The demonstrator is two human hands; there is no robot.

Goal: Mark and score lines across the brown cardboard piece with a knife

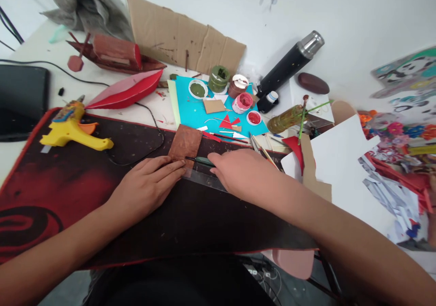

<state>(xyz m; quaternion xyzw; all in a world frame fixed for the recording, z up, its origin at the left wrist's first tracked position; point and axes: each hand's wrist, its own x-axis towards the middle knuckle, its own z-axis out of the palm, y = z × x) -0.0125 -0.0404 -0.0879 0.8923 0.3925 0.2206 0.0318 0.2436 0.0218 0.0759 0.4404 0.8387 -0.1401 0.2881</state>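
Observation:
A brown painted cardboard piece (185, 142) lies on the dark desk mat. My left hand (151, 183) rests with its fingers stretched flat, pressing on the near edge of that piece and on the end of a clear ruler (204, 179). In my right hand (241, 172) is a slim dark-green craft knife (203, 160), gripped between thumb and fingers. The knife's tip touches the brown piece near my left fingertips, just above the ruler. My right hand covers the far end of the ruler and most of the knife's handle.
A yellow glue gun (75, 129) lies on the mat's left, its cord curving behind. Paint jars (218, 79) stand on blue paper (190, 111) with scraps. Behind are a red model boat (116, 54) and a black flask (286, 65). White paper (344, 165) lies right.

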